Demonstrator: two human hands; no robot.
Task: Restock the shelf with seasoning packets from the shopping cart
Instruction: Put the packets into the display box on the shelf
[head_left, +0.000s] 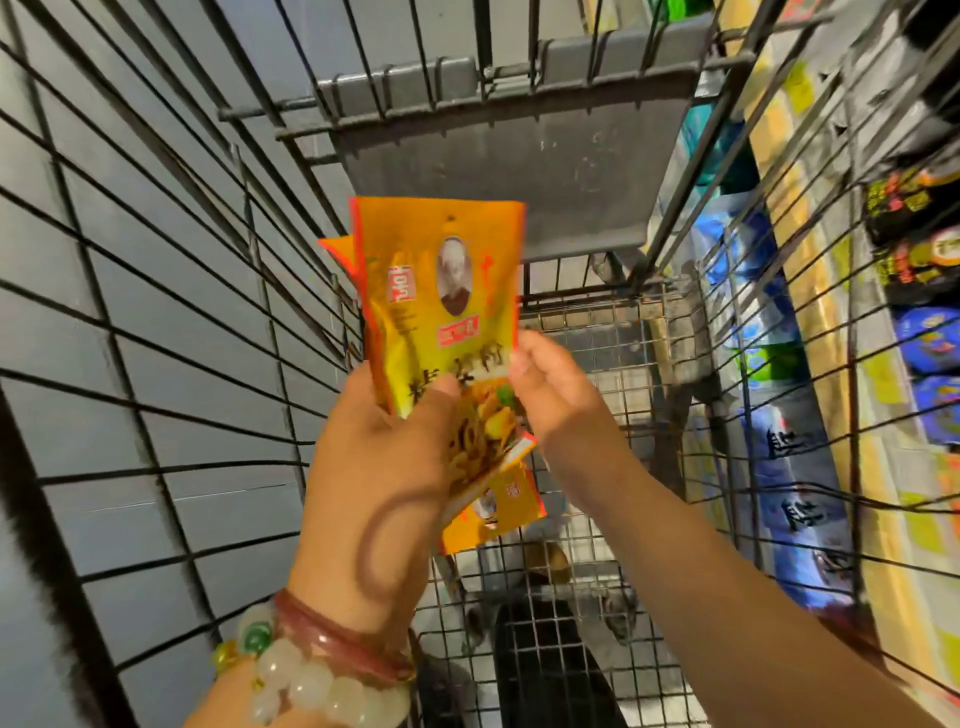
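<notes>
Above the grey wire shopping cart (597, 364), left hand (379, 447) grips upright glossy yellow seasoning packets (441, 296), right hand (550, 384) seemingly pinching their edge.

Motion is blurring the shelf goods (810, 467); the left hand (374, 441) is hiding the seasoning packets' (441, 291) lower halves.

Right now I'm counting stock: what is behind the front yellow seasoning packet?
Behind the front yellow seasoning packet, a second packet's orange corner shows at its left edge. The left hand grips the stack. How many more lie behind is covered.
</notes>
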